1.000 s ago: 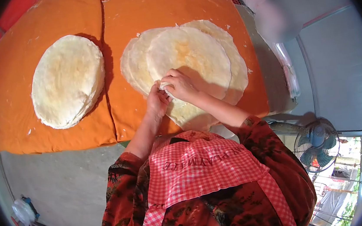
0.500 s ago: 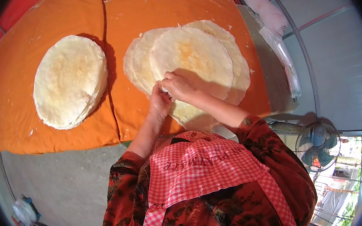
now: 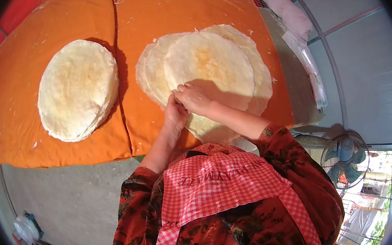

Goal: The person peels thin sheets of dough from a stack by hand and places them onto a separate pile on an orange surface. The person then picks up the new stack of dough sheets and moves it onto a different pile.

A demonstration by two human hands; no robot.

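Several thin, pale round flatbreads lie overlapping on an orange cloth; the top flatbread [image 3: 220,56] has a browned patch in its middle. At its near-left edge my right hand [image 3: 194,99] is closed, its fingertips pinching the rim. Just below and to the left, my left hand [image 3: 175,114] is closed too, its fingers pressed together at the same edge and partly hidden by the right hand. Under both hands another flatbread [image 3: 206,128] sticks out toward my apron.
A neat stack of flatbreads [image 3: 77,91] sits on the left of the orange cloth [image 3: 141,14]. Beyond the table's right side are a pink bundle [image 3: 287,12] and clear plastic bags [image 3: 311,71]. A fan [image 3: 346,160] stands at lower right.
The whole view has shifted slightly. Both hands stay at the top flatbread's near-left edge, with only a small change in the right fingers.
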